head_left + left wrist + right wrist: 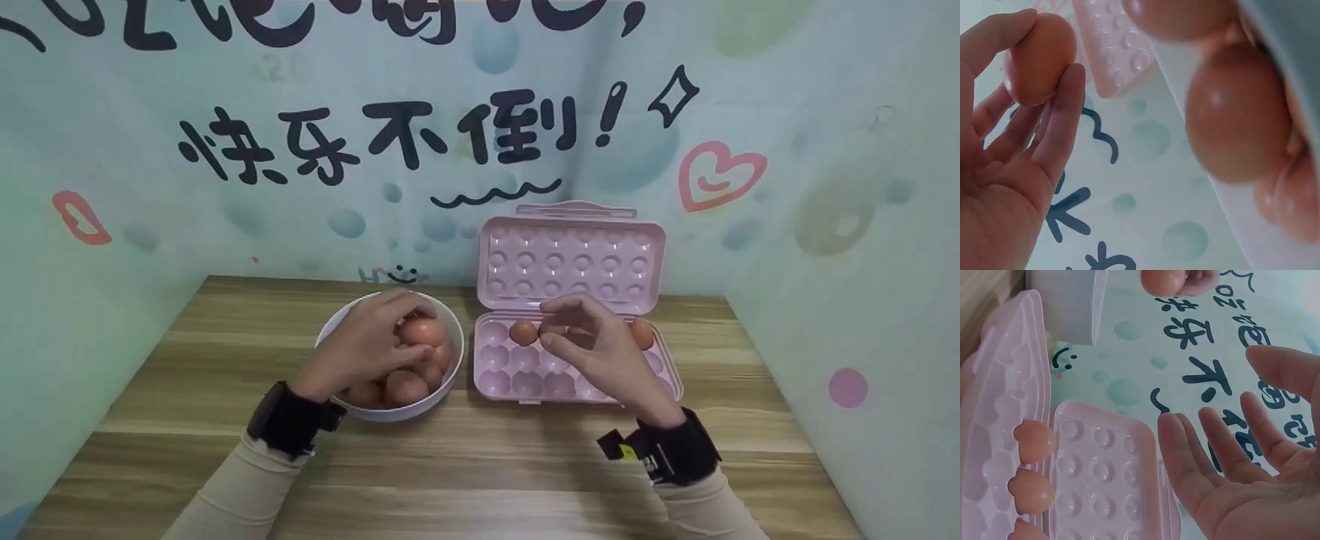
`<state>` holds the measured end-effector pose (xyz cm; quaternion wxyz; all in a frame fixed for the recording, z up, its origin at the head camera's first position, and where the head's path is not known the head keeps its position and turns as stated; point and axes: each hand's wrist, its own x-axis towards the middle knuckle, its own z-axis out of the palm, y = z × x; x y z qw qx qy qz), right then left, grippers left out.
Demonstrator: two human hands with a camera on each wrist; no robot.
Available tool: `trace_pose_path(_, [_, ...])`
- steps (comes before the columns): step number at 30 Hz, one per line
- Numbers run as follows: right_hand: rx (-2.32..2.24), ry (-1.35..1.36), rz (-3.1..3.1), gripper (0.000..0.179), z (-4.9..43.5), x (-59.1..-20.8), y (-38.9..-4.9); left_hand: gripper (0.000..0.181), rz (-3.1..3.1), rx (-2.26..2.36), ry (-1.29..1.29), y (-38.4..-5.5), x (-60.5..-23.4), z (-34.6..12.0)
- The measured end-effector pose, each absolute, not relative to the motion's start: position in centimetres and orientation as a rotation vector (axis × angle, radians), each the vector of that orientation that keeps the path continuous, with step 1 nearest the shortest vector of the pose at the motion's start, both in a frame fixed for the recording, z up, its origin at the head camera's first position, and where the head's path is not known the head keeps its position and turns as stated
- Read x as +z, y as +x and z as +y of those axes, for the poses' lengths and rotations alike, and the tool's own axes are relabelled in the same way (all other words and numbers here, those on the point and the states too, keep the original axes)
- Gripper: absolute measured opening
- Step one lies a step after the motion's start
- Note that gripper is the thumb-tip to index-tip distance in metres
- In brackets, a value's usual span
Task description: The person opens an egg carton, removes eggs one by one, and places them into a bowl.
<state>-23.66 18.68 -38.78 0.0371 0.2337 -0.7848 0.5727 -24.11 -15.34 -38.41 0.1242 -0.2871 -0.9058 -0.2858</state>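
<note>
A brown egg (1044, 62) is pinched between the thumb and fingers of my left hand (364, 345). In the head view that hand is over the white bowl (405, 412), where several more brown eggs (406, 388) lie. My right hand (600, 352) hovers above the pink egg carton (495, 384), its fingers relaxed and apart with nothing between them. Along the carton's back row sit several eggs (523, 332), partly covered by the right hand in the head view. The right wrist view shows eggs (1036, 491) side by side in their cups.
The carton's lid (570, 262) stands raised at the back, against the printed wall sheet (420, 225). Bowl and carton are side by side on the wooden table (450, 472), with a narrow gap between them. Wall sheets also rise at the left and right.
</note>
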Motion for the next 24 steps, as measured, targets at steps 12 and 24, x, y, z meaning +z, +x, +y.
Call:
trace_pose_path(12, [1.781, 0.7, -2.382, 0.035, 18.9, -38.7, -23.7, 0.021, -3.02, -0.988, -0.757, -26.6, -38.5, -16.7])
trace_pose_path(24, [1.756, 0.7, -2.385, 0.035, 19.0, -38.8, -23.9, 0.009, -3.126, -1.109, -0.794, -26.6, -39.8, -16.6])
